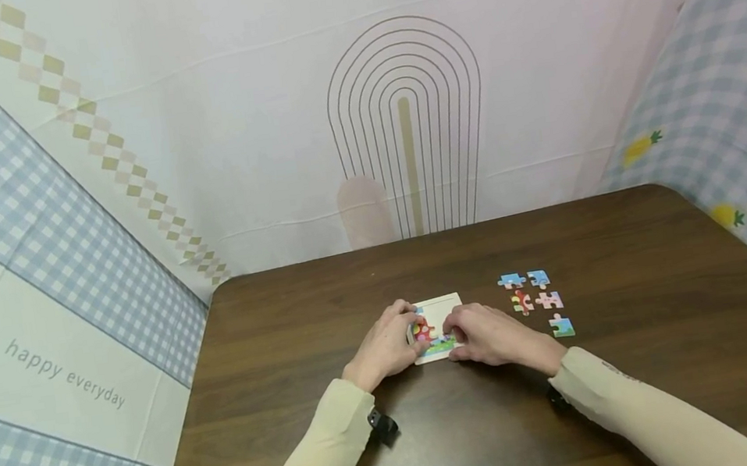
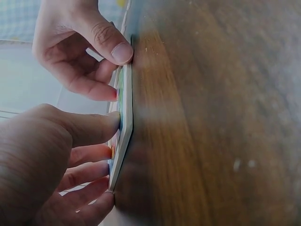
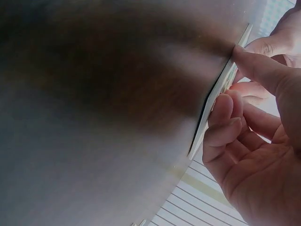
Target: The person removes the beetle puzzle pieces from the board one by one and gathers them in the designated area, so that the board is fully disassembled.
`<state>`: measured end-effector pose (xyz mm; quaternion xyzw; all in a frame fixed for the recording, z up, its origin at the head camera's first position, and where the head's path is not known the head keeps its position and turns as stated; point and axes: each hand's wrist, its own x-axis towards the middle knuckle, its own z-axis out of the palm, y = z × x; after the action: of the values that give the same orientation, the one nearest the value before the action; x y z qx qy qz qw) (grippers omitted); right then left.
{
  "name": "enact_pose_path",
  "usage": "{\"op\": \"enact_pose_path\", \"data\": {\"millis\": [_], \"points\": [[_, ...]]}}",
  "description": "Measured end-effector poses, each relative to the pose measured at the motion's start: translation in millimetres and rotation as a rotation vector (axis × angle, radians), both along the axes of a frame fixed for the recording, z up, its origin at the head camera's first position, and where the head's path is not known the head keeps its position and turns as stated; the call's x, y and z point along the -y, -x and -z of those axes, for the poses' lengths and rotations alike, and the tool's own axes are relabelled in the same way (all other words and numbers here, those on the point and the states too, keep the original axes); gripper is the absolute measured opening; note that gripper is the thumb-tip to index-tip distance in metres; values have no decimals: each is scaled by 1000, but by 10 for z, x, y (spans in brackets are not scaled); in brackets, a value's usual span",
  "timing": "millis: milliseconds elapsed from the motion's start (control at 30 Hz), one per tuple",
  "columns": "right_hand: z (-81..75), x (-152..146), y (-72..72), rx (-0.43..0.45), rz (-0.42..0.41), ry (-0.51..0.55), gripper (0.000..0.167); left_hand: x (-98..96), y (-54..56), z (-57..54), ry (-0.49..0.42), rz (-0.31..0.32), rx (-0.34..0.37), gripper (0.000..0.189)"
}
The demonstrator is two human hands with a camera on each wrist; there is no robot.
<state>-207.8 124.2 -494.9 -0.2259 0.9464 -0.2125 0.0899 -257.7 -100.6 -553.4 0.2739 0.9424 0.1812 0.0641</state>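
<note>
A small jigsaw puzzle board [image 1: 439, 309] with a pale frame lies flat on the table between both hands. Fitted pieces [image 1: 440, 347] show red on the left and green along the near side; the upper right of the board is bare. My left hand [image 1: 388, 341] rests at the left side, its thumb [image 2: 101, 128] and fingers pressing on the pieces and frame. On the opposite side, my right hand [image 1: 493, 333] holds the board, with the thumb [image 3: 254, 66] against the near edge and the other fingers curled over the surface. What lies under those fingertips is hidden.
Several loose puzzle pieces lie right of the board, among them a blue one [image 1: 510, 280], a pink one [image 1: 550, 300] and a blue-green one [image 1: 561, 325]. The dark wooden table [image 1: 297, 298] ends at a patterned cloth backdrop [image 1: 265, 161].
</note>
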Motion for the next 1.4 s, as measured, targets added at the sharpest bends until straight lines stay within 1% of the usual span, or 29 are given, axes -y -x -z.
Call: {"op": "enact_pose_path", "data": {"millis": [167,300,367,467,500,533,600,633,667,700,733,767,800,1000,1033,1133,1167,1333,1400], "points": [[7,4,5,47,30,10,31,-2,2,7,-13,11,-3,41],[11,3,5,73,48,22,33,-8,-18,-34,-28,21,-18,39],[12,4,3,79,55,30,33,-7,-45,-96,-41,28,-18,37],[23,7,-5,74,53,35,33,-9,-124,-273,-58,28,14,37],[28,9,-8,71,52,36,33,11,-118,-256,-63,36,3,38],[33,10,-11,65,49,36,33,8,-155,-323,-67,31,21,38],[40,12,-19,51,44,38,33,5,-200,-401,-68,24,37,38],[41,13,-22,44,43,40,33,3,-211,-421,-68,22,44,37],[42,14,-25,37,41,43,33,2,-220,-432,-68,22,43,37],[45,15,-28,30,38,45,33,11,-204,-377,-64,29,18,36],[46,16,-30,23,35,46,33,-6,-238,-445,-67,18,40,35],[46,18,-32,18,32,47,33,-5,-237,-443,-67,19,38,34],[47,19,-33,13,30,47,33,2,-211,-380,-63,24,18,34],[38,17,-36,-1,26,52,32,-6,-203,-374,-65,20,-2,37],[36,16,-33,-1,25,59,32,-16,-233,-442,-74,14,16,37],[28,14,-15,1,9,94,29,-30,-246,-457,-66,2,25,36],[25,12,-6,2,0,104,27,-50,-287,-543,-61,-11,51,35],[19,-12,47,12,-35,164,24,-60,-289,-565,-34,-17,49,34],[16,-22,66,10,-33,184,24,-65,-282,-566,-31,-14,45,35]]}}
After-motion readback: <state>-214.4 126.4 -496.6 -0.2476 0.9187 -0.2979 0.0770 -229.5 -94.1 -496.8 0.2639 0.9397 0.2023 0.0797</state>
